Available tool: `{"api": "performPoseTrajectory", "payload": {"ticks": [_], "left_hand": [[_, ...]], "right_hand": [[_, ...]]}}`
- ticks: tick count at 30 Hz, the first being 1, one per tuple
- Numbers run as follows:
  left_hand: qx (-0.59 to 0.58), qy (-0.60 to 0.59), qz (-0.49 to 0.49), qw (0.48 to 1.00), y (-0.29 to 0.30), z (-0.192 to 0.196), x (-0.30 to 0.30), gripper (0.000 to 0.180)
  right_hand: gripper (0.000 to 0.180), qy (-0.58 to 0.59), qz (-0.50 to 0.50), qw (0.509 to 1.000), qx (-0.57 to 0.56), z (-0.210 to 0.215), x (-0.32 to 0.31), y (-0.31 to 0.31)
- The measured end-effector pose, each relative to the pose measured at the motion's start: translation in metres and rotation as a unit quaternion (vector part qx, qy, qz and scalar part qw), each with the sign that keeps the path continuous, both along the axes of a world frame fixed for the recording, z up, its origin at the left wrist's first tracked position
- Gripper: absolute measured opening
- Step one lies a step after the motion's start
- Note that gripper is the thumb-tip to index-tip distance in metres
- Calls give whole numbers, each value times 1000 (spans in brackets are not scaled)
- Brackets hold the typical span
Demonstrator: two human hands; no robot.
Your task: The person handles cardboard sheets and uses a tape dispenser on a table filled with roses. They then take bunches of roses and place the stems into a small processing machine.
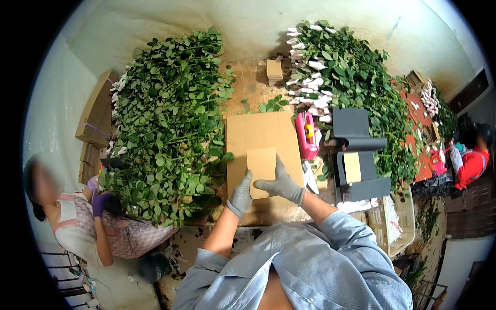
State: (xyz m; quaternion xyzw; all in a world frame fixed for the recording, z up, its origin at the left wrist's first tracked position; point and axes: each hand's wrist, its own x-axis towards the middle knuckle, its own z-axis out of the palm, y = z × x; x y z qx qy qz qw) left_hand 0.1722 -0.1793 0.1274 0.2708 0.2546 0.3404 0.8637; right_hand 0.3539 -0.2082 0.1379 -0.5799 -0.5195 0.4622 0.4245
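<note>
Both hands wear grey gloves and share one small card [261, 168] of brown cardboard. The left hand [241, 196] pinches its lower left corner, fingers closed on the edge. The right hand [281, 183] lies over its right side, fingers spread wide across the face, thumb under the lower edge. The card sits just above a larger cardboard sheet [263, 134] that lies flat on the table [248, 82], near the person's chest.

Just right of the sheet stands a pink tool [308, 135], and beyond it a stack of dark sleeves [354, 129] with another small card on them. To the left, a big heap of leafy stems [170, 119] touches the sheet's edge; a co-worker in purple gloves [98, 201] works at its near side. Farther off, a second heap [351, 77] with pale wrapped buds lies to the upper right, and a small cardboard stack [274, 71] sits between the heaps. Another person in red [470, 165] sits at the far right.
</note>
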Motion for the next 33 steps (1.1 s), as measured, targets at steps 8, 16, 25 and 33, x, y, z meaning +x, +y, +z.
{"api": "performPoseTrajectory", "payload": {"ticks": [8,16,25,33], "left_hand": [[288,367,136,874,77,-68,34,59],[535,661,-9,527,77,-89,57,74],[484,639,-34,596,87,-77,52,72],[480,644,-28,595,84,-88,48,74]], "right_hand": [[131,6,-61,997,-37,-28,32,157],[142,-167,-149,962,-156,-22,68,398],[107,-239,-178,953,-63,-129,134,584],[106,-381,-103,911,-119,-117,133,600]]}}
